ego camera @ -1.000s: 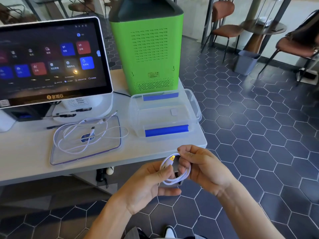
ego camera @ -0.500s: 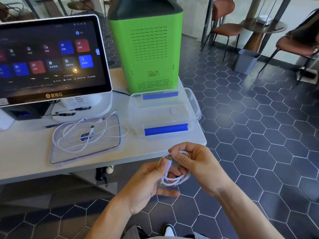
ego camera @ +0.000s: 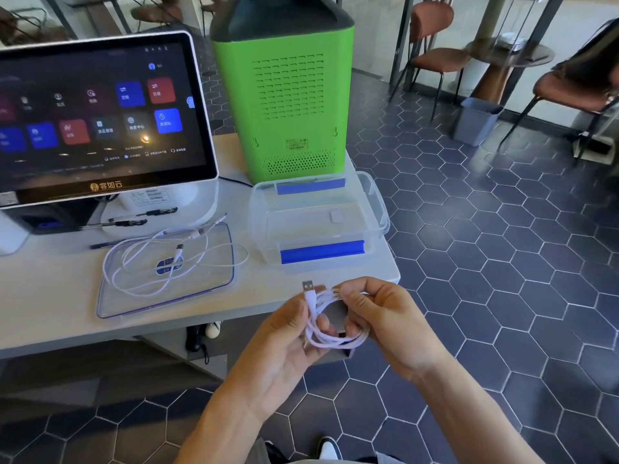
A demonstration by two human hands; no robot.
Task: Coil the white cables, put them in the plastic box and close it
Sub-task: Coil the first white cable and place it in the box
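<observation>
A small coil of white cable [ego camera: 331, 324] hangs between both hands, in front of the table's near edge. My left hand [ego camera: 284, 346] pinches its left side, and the USB plug [ego camera: 308, 285] sticks up above the thumb. My right hand [ego camera: 385, 323] grips the coil's top and right side. A second white cable [ego camera: 160, 259] lies loose on the clear lid [ego camera: 110, 296], flat on the table. The clear plastic box [ego camera: 318, 222] with blue latches stands open and empty at the table's right end.
A touchscreen terminal [ego camera: 100, 112] stands at the back left with pens [ego camera: 127, 222] at its base. A tall green machine [ego camera: 284, 95] stands behind the box. Right of the table is tiled floor, with chairs [ego camera: 432, 45] and a grey bin [ego camera: 475, 120] further back.
The coil has been turned in my hands, so the USB plug now points up above my left thumb. My right hand shifted its grip along the top of the loops.
</observation>
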